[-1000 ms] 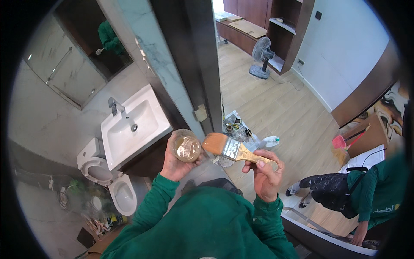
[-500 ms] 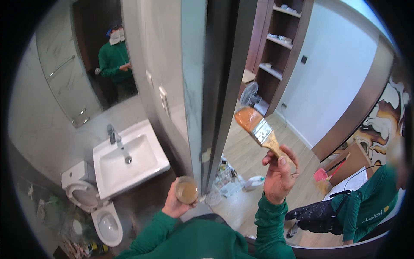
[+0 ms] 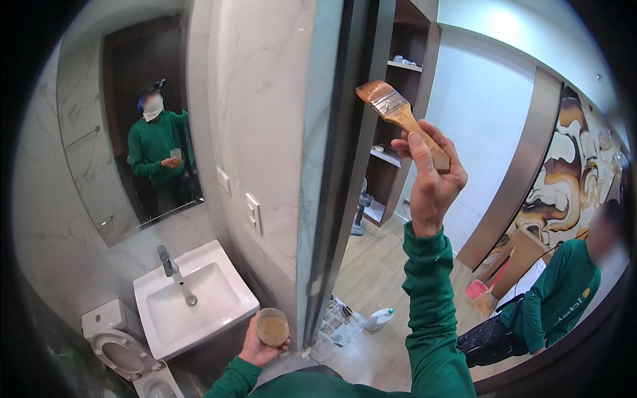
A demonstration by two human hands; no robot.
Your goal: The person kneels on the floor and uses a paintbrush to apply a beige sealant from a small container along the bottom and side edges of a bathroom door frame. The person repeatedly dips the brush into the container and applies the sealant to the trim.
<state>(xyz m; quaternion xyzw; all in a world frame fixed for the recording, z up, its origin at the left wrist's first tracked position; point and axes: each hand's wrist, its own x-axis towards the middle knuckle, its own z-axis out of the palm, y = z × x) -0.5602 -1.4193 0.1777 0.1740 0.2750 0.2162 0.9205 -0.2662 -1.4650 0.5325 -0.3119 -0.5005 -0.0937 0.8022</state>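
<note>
My right hand (image 3: 432, 179) is raised at arm's length and closed around the wooden handle of a flat paintbrush (image 3: 390, 105). Its orange-brown bristles look wet and point up and left, over the edge of the dark door frame (image 3: 340, 172). Whether they touch the frame I cannot tell. Low in front of my body, my left hand (image 3: 255, 349) grips a clear cup (image 3: 273, 327) part filled with cloudy tan liquid.
A white washbasin (image 3: 154, 322) and a toilet (image 3: 106, 322) stand at left, below a mirror (image 3: 149, 192). Through the doorway, tools and a white bottle (image 3: 379, 320) lie on the floor. A co-worker in green (image 3: 557, 292) is at far right, near a pink dustpan (image 3: 476, 289).
My right hand has lifted the paintbrush higher, stretching the arm toward the door frame. The view has tilted upward. My left hand still holds the cup.
</note>
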